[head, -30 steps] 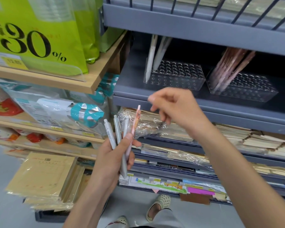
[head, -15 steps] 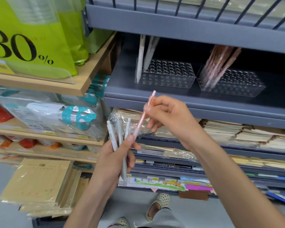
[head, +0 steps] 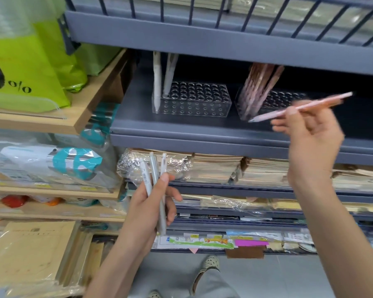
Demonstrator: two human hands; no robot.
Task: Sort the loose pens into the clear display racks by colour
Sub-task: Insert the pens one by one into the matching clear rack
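Below the grey shelf, nearest of all, the left hand holds three pale pens. Its thumb and fingers curl round them in a small bunch. The pens stand up, and their tops poke out above the thumb. They look white or light grey.

Behind that hand, right under the grey shelf, lie stacks of brown paper books. Some are wrapped in shiny plastic.

A bit higher, in front of the right part of the grey shelf, is the right hand. It pinches one pink pen between the thumb and fingers. The pink pen lies almost flat in the air, with its tip pointing left. The hand looks blurry.

Two see-through racks with round holes stand on the grey shelf. The left clear rack has a few white pens standing at its left end. The right clear rack has a bunch of pink pens leaning at its left end. The tip of the held pink pen is just by this rack's front corner. I cannot tell if it touches.

Left of the grey shelf, a bright green bag sits on a wooden shelf.

Above the grey shelf, dark bars run along the next shelf up.
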